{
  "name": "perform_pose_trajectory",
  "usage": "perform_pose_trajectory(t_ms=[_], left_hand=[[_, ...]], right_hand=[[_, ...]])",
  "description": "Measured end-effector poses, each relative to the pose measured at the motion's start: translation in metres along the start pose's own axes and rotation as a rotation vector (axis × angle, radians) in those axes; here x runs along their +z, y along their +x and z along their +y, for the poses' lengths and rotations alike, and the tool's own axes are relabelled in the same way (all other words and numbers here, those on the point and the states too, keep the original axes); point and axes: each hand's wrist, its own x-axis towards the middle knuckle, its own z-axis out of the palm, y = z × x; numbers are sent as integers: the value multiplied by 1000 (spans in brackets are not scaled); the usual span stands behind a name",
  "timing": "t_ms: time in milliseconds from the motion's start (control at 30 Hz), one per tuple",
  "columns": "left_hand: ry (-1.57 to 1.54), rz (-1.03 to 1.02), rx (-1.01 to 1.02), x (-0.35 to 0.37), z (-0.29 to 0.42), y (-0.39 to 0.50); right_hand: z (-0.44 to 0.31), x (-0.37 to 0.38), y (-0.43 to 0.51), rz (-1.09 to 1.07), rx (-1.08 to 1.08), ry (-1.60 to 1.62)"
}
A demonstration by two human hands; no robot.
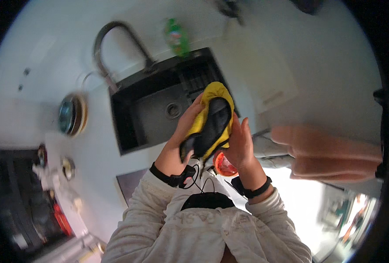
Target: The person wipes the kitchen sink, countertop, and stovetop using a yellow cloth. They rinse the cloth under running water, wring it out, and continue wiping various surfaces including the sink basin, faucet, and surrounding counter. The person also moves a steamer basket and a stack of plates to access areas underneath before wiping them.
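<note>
Both of my hands hold a soft yellow-and-black shoe (pixel 215 121), its rounded yellow end pointing away from me and its dark inside facing up. My left hand (pixel 180 131) grips the left side. Against the right side lies my right hand (pixel 240 143), thumb raised and fingers partly hidden. The shoe is above the right front part of a black sink (pixel 142 123), overlapping its edge in view. An orange-red round container (pixel 225 166) shows below my right hand, partly covered by it.
A curved faucet (pixel 99 49) rises behind the sink, near a green bottle (pixel 177 37) at its back rim. Stacked dishes (pixel 72 115) stand on the left of the white counter (pixel 97 157). Pinkish cloth (pixel 332 154) hangs at right. A dark hob-like surface (pixel 13 194) lies far left.
</note>
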Motion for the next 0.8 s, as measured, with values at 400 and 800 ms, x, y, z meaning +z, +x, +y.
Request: perform_pose_trajectory(t_ms=[400, 800], left_hand=[[1399, 187, 454, -125, 10, -144], [1856, -204, 853, -184, 66, -75]], right_hand=[[102, 36, 44, -153, 891, -342], [122, 108, 112, -392, 877, -1091]])
